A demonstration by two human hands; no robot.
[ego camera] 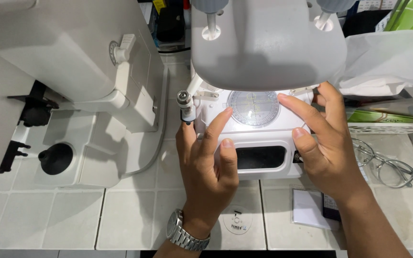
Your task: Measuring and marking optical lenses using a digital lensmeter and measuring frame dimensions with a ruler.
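A white optical machine (pixel 264 43) stands at the top centre, with a lit round lens disc (pixel 253 108) marked with a cross and scale on its base. My left hand (pixel 209 167), wearing a metal wristwatch (pixel 183 232), rests on the base's left side, index finger reaching the disc's left edge. My right hand (pixel 323 138) lies on the base's right side, its fingers touching the disc's right edge. Below the disc sits a dark rectangular window (pixel 260 157). Whether the fingers pinch the disc is unclear.
A larger white machine (pixel 68 57) with a black knob (pixel 56 158) fills the left. Wire-framed eyeglasses (pixel 388 167) lie on the tiled counter (pixel 130 215) at right, beside a white basket (pixel 393 127) and plastic wrap (pixel 393 62). A small card (pixel 309 208) and a round sticker (pixel 235 220) lie near the front.
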